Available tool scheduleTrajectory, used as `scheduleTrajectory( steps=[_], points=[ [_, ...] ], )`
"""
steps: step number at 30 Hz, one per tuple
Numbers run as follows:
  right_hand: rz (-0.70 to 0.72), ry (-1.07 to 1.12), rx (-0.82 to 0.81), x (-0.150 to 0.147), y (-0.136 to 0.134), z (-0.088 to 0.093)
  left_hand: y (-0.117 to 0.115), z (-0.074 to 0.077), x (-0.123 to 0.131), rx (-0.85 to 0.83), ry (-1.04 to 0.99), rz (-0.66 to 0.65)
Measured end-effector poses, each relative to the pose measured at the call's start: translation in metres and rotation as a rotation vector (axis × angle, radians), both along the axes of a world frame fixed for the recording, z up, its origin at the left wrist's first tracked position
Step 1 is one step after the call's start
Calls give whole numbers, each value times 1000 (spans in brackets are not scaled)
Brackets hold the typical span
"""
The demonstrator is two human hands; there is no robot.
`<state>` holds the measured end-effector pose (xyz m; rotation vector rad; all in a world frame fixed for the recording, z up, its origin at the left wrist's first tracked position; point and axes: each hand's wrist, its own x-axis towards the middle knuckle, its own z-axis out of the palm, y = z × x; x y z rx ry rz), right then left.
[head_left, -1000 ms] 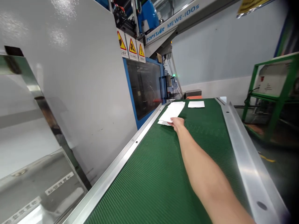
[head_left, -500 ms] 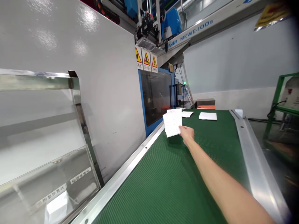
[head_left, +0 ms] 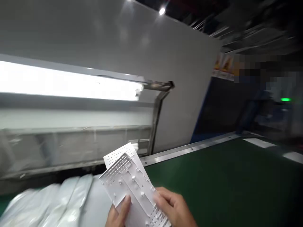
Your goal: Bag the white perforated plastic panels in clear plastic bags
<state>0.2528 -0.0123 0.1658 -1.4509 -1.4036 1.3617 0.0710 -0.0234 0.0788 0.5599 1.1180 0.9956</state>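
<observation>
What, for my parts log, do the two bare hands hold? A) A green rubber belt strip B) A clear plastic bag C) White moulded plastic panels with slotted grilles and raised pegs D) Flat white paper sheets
C: the left hand and right hand grip white moulded plastic panels, their slotted grilles and raised pegs showing beside the green conveyor belt.
</observation>
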Motion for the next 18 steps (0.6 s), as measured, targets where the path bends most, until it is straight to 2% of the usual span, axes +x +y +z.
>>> scheduleTrajectory(
  steps=[3,5,7,9,11,12,14,16,18],
  points=[
    [29,6,-64,-66,-27,-15,-35,7,-48,-53,-266,212],
    [-9,-62,-127,-92,-35,-28,-59,8,-91,-91,-420,385],
    [-58,-198,-118,-106,-39,-34,-85,3,-144,-156,-484,502],
    [-57,-371,-53,-117,-39,-28,-114,-5,-204,-227,-557,518],
    [44,-537,-7,-135,-38,-14,-144,-16,-261,-301,-660,435],
    [153,-603,0,-150,-38,-6,-158,-20,-286,-343,-721,367],
    [485,-686,-4,-190,-42,7,-183,-29,-323,-419,-846,233],
    [887,-709,-3,-244,-57,10,-203,-36,-343,-449,-940,138],
    [1211,-709,30,-302,-78,2,-219,-43,-349,-435,-971,57]
  ],
)
